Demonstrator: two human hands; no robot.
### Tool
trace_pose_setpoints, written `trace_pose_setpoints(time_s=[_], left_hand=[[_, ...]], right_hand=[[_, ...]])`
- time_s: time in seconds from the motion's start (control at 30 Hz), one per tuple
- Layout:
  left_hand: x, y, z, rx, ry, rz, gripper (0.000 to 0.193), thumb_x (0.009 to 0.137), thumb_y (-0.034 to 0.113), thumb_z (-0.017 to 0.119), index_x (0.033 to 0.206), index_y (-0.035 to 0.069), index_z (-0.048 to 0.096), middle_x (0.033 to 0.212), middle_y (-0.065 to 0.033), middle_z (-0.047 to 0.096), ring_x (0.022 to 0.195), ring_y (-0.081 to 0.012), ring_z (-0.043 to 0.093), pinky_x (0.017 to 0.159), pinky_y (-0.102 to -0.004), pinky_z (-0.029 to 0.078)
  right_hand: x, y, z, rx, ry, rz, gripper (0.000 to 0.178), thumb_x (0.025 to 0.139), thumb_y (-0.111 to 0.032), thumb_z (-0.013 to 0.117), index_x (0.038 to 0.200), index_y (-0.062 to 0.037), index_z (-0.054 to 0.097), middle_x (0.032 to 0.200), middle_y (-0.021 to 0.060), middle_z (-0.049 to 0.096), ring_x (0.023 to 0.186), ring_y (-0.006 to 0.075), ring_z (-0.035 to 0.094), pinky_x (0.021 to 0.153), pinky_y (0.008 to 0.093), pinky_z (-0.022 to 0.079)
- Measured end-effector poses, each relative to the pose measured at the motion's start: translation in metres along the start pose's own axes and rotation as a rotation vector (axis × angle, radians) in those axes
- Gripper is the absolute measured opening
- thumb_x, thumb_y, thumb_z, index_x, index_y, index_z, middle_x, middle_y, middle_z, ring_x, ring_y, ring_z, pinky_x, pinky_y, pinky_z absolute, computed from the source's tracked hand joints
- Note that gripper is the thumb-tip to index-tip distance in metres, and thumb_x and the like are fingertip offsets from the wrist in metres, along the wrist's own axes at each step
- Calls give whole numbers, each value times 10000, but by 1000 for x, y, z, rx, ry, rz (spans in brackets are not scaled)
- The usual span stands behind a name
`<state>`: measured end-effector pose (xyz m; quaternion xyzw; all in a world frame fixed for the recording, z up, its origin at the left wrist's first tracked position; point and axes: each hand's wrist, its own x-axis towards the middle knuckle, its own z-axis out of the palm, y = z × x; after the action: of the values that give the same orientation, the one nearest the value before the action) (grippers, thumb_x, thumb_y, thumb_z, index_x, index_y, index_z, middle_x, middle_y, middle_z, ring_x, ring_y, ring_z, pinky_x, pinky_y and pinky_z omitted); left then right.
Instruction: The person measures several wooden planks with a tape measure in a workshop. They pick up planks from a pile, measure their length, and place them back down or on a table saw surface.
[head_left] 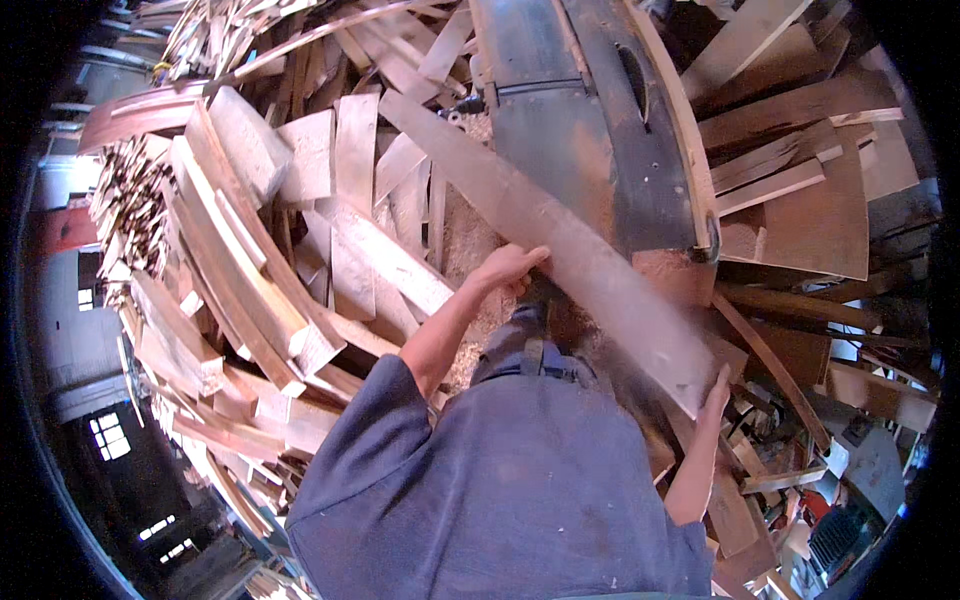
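A long, wide wooden board (560, 235) slants across in front of me, from the upper left down to the right. My left hand (512, 266) is closed on its near edge at about the middle, thumb on top and the fingers partly hidden below. At the board's right end, my right hand (716, 392) grips the end, its fingers mostly out of sight. Beyond the board stands a worn metal machine table (555, 140), bluish and dark, with a long slot (632, 85) in its top. A pale wooden strip (685, 125) runs along the table's right edge.
Boards and offcuts (245, 260) are heaped on the left, with a pile of thin sticks (130, 205) behind. Wide panels (800, 200) lean in a stack on the right. Sawdust (470, 225) covers the ground by the machine. A dark motor-like housing (840, 535) sits at lower right.
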<state>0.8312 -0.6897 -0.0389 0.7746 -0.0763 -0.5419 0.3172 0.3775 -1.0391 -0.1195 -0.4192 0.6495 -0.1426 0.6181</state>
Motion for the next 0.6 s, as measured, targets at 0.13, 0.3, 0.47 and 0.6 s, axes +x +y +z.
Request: trace_pose_setpoints(time_s=[0.13, 0.3, 0.47, 0.6], left_hand=[[45, -22, 26, -47, 89, 16, 683, 987, 658, 497, 975, 28, 761, 710, -118, 689, 567, -246, 681, 578, -391, 546], [11, -32, 73, -56, 315, 64, 690, 985, 604, 490, 873, -25, 750, 762, -143, 736, 655, -260, 726, 719, -416, 564], [-5, -26, 110, 61, 162, 204, 511, 951, 456, 588, 965, -26, 755, 818, -168, 748, 676, -257, 737, 740, -412, 572], [-8, -30, 127, 164, 92, 257, 480, 930, 424, 614, 1065, -21, 736, 955, -218, 746, 889, -368, 737, 818, -441, 566]], right_hand=[[39, 24, -26, -767, 354, -433, 583, 1015, -454, 585, 1310, 49, 601, 1274, 223, 653, 1166, 321, 622, 1007, 417, 477], [-104, 49, 3, -1223, 118, -520, 229, 969, -203, 618, 945, 9, 701, 923, 204, 723, 810, 329, 674, 761, 445, 531], [-146, 214, -52, -768, -352, -377, 129, 905, -165, 679, 909, -59, 752, 884, 122, 734, 840, 252, 694, 776, 398, 549], [-160, 191, -3, -754, -449, -450, 135, 902, -166, 674, 908, -55, 751, 880, 132, 733, 835, 269, 692, 769, 400, 549]])
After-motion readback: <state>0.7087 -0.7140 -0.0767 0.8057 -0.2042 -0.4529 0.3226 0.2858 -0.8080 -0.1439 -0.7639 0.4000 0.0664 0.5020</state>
